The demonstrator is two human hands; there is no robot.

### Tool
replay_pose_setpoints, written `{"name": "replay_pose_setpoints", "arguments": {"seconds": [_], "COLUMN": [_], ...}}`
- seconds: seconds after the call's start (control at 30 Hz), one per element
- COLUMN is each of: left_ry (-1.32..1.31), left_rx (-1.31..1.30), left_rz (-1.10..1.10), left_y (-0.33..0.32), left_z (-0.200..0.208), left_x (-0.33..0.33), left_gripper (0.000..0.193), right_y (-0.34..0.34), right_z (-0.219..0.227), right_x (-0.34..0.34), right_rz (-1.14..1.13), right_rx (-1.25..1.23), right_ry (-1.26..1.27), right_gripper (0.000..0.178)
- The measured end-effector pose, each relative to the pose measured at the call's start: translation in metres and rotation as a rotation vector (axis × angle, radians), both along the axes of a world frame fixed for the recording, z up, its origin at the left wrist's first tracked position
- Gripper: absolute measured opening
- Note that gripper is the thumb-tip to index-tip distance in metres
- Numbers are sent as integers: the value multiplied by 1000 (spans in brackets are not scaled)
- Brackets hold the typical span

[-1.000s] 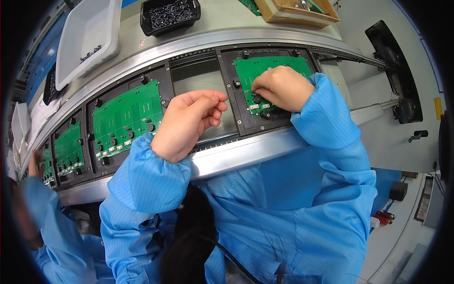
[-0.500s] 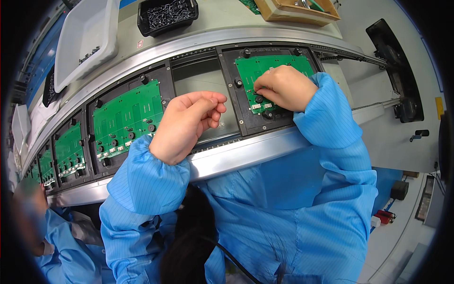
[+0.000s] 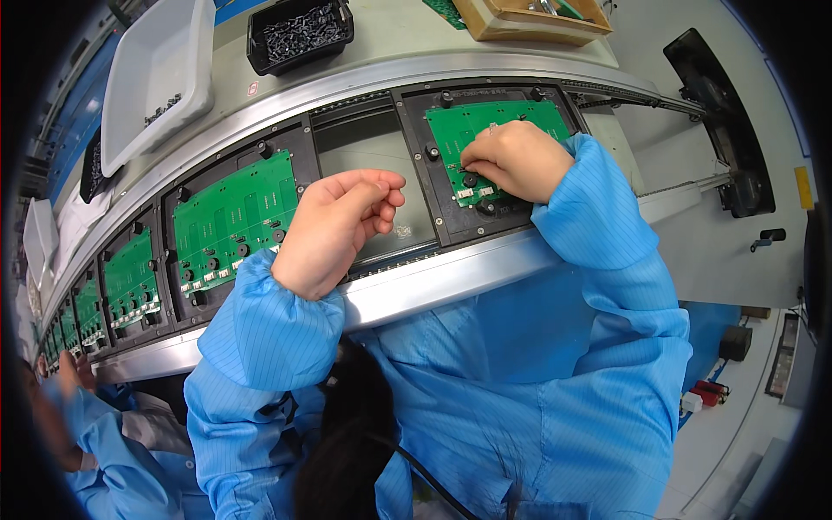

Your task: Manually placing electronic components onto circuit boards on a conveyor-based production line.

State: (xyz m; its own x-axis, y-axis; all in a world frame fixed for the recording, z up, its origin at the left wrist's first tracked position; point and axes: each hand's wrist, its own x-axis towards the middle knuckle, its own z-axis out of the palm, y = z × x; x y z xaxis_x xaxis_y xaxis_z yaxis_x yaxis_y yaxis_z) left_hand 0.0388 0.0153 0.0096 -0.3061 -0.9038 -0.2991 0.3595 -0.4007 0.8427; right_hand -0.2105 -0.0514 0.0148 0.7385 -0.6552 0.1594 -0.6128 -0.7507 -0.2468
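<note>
My right hand [image 3: 523, 160] is over the green circuit board [image 3: 448, 126] at the right. Its thumb and fingers pinch together at the board's lower left part, beside a round black component [image 3: 471, 180] and white connectors [image 3: 465, 194]. Whatever sits in that pinch is too small or hidden to name. A black frame [image 3: 422, 198] surrounds this board on the rail line. To its left, my left hand [image 3: 334, 221] hangs in front of the gap between two frames. Its fingers are curled with the thumb against them, and I cannot make out anything in them.
More framed green boards [image 3: 234, 217] run off to the left along the metal rail [image 3: 433, 282]. Behind stand a white tub [image 3: 160, 82], a black bin [image 3: 299, 35] of small dark parts and a wooden box [image 3: 529, 19]. A co-worker's sleeve [image 3: 117, 438] is at lower left.
The view has shifted slightly. Both my hands keep nearly the same pose and place, the right still pinching at the board. The co-worker at lower left has moved a hand near the far boards.
</note>
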Motion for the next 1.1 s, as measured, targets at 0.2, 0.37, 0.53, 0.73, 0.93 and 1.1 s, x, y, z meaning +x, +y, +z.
{"name": "replay_pose_setpoints", "arguments": {"seconds": [0.2, 0.37, 0.53, 0.73, 0.93, 1.1], "left_ry": [14, 26, -7, -57, -62, -70], "left_rx": [7, 1, -36, -106, -144, -214], "left_rz": [-8, -16, -16, 48, 24, 10], "left_y": [1, 2, 4, 12, 26, 26], "left_z": [2, 0, 0, 6, 23, 39], "left_x": [2, 7, 8, 9, 10, 6], "left_gripper": [19, 19, 19, 19, 18, 18], "right_y": [-1, -9, -18, -28, -43, -50], "right_z": [4, 13, 11, 14, -3, -2], "right_x": [-12, -39, -57, -74, -81, -77], "right_rz": [-53, -193, -336, -421, -358, -364], "right_rx": [-17, -25, -19, -40, -109, -12], "right_ry": [-38, -36, -20, -2, 0, 17], "right_gripper": [8, 10, 13, 17, 19, 20]}}
